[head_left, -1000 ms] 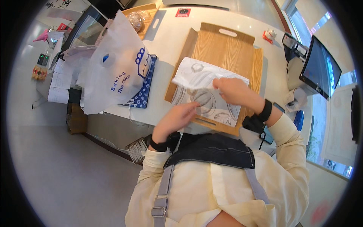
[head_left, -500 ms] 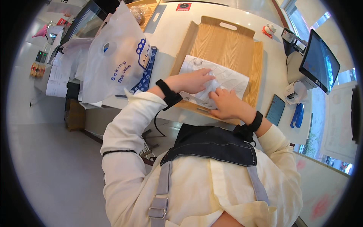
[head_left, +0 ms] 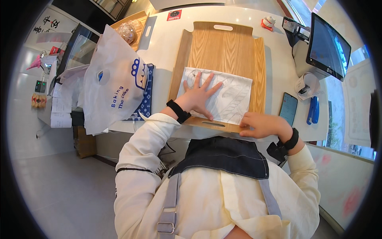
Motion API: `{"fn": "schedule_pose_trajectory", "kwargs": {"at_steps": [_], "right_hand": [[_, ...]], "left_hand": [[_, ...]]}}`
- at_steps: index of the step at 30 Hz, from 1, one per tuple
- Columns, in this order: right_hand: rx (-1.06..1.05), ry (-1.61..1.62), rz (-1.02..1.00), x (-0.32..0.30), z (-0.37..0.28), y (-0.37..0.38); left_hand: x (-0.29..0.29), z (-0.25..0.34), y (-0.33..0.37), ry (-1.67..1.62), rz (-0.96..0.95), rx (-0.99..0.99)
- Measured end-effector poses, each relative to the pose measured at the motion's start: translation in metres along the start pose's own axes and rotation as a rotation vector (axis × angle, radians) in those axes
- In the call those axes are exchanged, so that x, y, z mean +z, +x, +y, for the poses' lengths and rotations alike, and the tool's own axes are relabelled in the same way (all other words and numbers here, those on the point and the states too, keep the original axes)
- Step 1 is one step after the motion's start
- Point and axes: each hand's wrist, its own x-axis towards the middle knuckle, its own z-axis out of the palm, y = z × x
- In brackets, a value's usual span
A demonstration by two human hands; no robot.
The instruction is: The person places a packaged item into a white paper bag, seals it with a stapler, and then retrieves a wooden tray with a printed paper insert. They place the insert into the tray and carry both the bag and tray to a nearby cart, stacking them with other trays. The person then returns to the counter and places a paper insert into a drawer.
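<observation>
Touching paper (head_left: 235, 91) inside tray edge (head_left: 230, 127)

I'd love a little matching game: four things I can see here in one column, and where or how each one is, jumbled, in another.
Column one:
1. Left hand
2. Right hand
3. Phone
4. White bag

Column two:
A. Left of the wooden tray
B. Curled, at the near right corner of the white paper
C. Between the wooden tray and the blue stapler
D. Spread wide over the white paper

Pairs: 1-D, 2-B, 3-C, 4-A
</observation>
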Motion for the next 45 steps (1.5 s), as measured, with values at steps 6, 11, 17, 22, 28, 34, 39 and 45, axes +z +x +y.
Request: {"fn": "schedule_pose_trajectory", "kwargs": {"at_steps": [6, 11, 17, 22, 28, 34, 39, 45], "right_hand": [[-0.228, -0.330, 0.655, -0.029, 0.001, 0.110], [0.242, -0.220, 0.760, 0.016, 0.017, 0.168], [0.615, -0.167, 0.646, 0.023, 0.018, 0.111], [0.769, -0.386, 0.492, 0.020, 0.009, 0.085], [0.722, -0.408, 0.387, 0.013, 0.008, 0.076], [0.711, -0.484, 0.361, 0.013, 0.007, 0.078], [0.672, -0.560, 0.289, 0.000, 0.000, 0.074], [0.461, -0.300, 0.567, 0.005, 0.024, 0.060]], "left_hand": [[0.018, -0.013, 0.023, -0.074, 0.007, 0.103], [0.015, -0.014, 0.017, -0.035, 0.030, 0.120], [-0.009, 0.010, 0.016, -0.014, -0.121, -0.075], [0.003, -0.035, 0.036, -0.269, 0.146, -0.069], [-0.005, -0.013, 0.031, 0.086, 0.061, -0.438], [-0.007, -0.017, 0.027, 0.164, 0.032, -0.489], [-0.018, -0.022, 0.026, 0.102, 0.118, -0.267], [-0.037, -0.025, 0.059, -0.171, 0.264, 0.097]]}}
